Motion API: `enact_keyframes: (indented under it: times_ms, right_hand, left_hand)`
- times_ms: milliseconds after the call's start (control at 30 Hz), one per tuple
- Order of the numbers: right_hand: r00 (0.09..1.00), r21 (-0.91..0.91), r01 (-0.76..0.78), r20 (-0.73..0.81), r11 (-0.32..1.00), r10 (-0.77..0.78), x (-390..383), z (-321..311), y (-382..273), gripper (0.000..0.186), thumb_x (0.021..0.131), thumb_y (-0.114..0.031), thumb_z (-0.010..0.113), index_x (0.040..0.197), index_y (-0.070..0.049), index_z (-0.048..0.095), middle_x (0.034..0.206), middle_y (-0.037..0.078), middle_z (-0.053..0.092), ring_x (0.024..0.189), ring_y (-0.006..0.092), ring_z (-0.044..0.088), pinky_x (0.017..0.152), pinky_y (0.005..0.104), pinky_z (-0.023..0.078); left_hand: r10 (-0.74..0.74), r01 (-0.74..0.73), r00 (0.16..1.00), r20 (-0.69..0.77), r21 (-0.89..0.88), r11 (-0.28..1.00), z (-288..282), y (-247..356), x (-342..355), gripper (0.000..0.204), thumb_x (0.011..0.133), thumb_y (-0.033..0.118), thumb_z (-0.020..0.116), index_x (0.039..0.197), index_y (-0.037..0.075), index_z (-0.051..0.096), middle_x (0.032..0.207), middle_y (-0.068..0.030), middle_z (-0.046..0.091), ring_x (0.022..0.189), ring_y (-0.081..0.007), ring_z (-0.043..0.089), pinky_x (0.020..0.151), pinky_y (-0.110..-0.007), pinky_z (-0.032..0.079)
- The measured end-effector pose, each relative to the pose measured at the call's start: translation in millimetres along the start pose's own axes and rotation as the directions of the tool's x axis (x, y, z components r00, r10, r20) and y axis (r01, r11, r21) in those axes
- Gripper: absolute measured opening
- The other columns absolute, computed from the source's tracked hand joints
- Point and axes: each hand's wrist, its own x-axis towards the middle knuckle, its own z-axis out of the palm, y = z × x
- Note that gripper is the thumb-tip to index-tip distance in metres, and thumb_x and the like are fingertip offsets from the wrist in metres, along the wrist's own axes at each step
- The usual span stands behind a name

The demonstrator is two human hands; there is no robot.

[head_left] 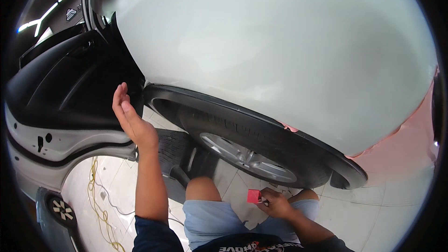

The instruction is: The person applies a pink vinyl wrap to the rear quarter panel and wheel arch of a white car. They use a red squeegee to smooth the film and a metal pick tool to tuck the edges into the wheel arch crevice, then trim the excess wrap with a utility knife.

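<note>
My left hand is raised at the edge of the open rear door, beside the front end of the black wheel-arch trim. Its fingers are stretched out, with nothing in them; whether it touches the door edge I cannot tell. Low over my lap, my right hand is closed around a small squeegee with a flat, square red end. Above both hands spreads the car's pale, glossy rear panel. Pink film hangs loose off its right end, and a scrap of pink film pokes out at the arch trim.
Under the arch stands the rear wheel, close to my knees. The open car door fills the left side. A yellow cord trails over the white tiled floor. Another car's wheel shows at lower left.
</note>
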Motion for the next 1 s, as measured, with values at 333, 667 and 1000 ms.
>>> enact_keyframes:
  times_ms: [333,667,1000]
  right_hand:
    - [0.997,-0.099,-0.037,0.064,0.994,0.044,-12.9,49.5,70.1,0.024,0.088,-0.020,0.071,0.104,-0.004,0.065,0.094,0.013,0.066,0.080,0.0309,0.069,0.068,0.0412,0.057]
    - [0.992,-0.168,-0.083,-0.106,0.982,0.065,-14.9,24.2,28.9,0.026,0.085,-0.015,0.072,0.108,-0.006,0.066,0.096,0.013,0.066,0.084,0.0307,0.070,0.070,0.0411,0.057]
    - [0.706,-0.468,-0.522,0.233,0.713,0.669,-76.1,-23.4,-58.0,0.033,0.091,-0.040,0.064,0.101,-0.009,0.069,0.091,0.017,0.071,0.076,0.0361,0.070,0.072,0.0446,0.054]
  left_hand:
    - [0.045,-0.051,0.998,-0.040,-0.175,0.983,84.4,15.9,39.7,0.058,0.110,0.040,0.028,0.146,-0.005,0.035,0.146,-0.0205,0.044,0.137,-0.0291,0.042,0.117,-0.041,0.029]
    - [-0.199,0.174,0.979,-0.042,-0.331,0.927,52.2,-28.0,16.2,0.046,0.109,0.028,0.035,0.139,-0.005,0.044,0.136,-0.0193,0.053,0.127,-0.0290,0.049,0.112,-0.040,0.035]
    - [0.256,-0.305,0.933,0.254,0.179,0.935,4.0,-55.1,-4.7,0.026,0.098,0.013,0.052,0.114,-0.004,0.065,0.114,-0.0200,0.064,0.107,-0.0349,0.060,0.097,-0.041,0.045]
